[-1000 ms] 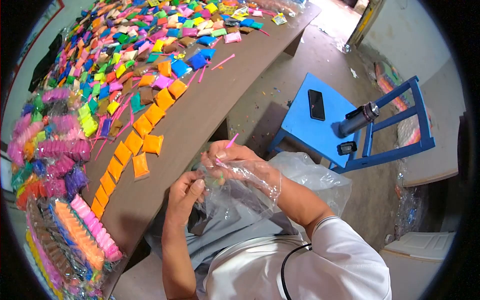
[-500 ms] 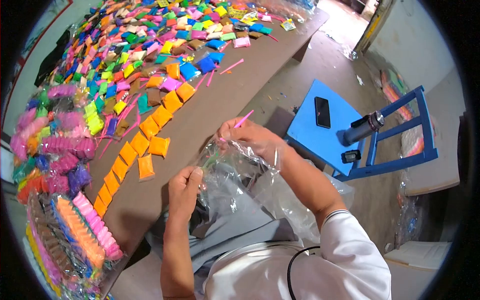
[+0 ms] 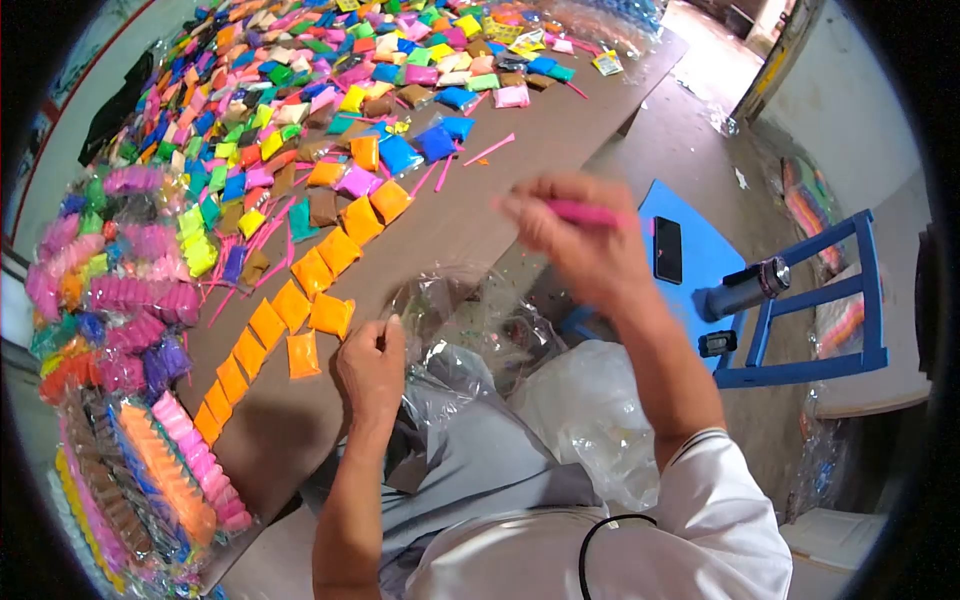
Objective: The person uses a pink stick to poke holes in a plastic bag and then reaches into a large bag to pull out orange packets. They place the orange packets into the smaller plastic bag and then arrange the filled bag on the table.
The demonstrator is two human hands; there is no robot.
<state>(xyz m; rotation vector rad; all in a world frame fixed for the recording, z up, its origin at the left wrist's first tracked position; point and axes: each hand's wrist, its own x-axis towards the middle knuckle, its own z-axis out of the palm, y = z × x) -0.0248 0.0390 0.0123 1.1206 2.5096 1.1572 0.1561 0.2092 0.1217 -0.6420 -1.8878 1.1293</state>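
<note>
My left hand (image 3: pixel 372 362) is at the table edge, its thumb pressed against curled fingers on the rim of a clear plastic bag (image 3: pixel 470 325). The bag hangs open over my lap, with small coloured bits showing inside. My right hand (image 3: pixel 580 235), smeared by motion, is raised above and to the right of the bag, closed around a pink plastic stick (image 3: pixel 590 213). Just left of my left hand lie orange packets (image 3: pixel 330 315), several of them set in a slanting row. Pink sticks (image 3: pixel 490 150) like the held one are scattered on the table.
A large heap of colourful packets (image 3: pixel 330 90) covers the far part of the brown table (image 3: pixel 455 220). Bagged bundles (image 3: pixel 140 290) line its left side. To the right stands a blue chair (image 3: pixel 690 290) bearing a phone (image 3: pixel 668 249), a metal flask (image 3: pixel 745 288) and a small black object (image 3: pixel 717 344).
My right hand has left the bag and risen up and to the right with the pink stick. The bag's mouth now gapes wider. My left hand stays at the bag's edge.
</note>
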